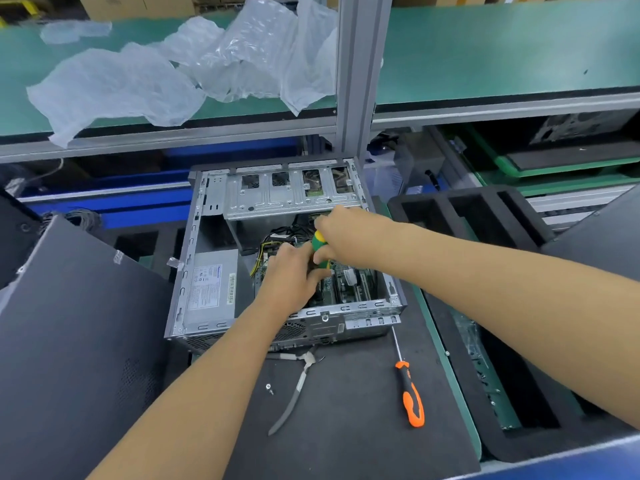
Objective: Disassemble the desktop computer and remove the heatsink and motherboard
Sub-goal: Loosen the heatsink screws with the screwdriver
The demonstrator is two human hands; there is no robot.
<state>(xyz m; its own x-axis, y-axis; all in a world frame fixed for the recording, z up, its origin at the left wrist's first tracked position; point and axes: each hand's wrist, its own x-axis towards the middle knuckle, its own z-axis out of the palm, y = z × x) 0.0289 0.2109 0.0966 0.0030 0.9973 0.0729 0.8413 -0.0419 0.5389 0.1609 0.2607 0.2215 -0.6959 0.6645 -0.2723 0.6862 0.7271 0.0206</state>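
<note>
Case (207, 258): lies open on the mat, at 12 o'clock from the pliers (298, 386).
Board (349, 282): inside the case, at 3 o'clock from the power supply (211, 285).
Right hand (341, 237): grips the green-yellow driver (319, 243) from above.
Left hand (291, 278): steadies the driver's lower handle.
Heatsink: hidden under the hands; cannot tell.
Advice: keep the driver upright, press down firmly, turn slowly, avoid the cables (273, 242).

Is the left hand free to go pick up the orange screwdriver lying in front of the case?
Probably not right away. The left hand is inside the computer case, steadying the green and yellow screwdriver. The orange screwdriver lies unobstructed on the mat.
</note>
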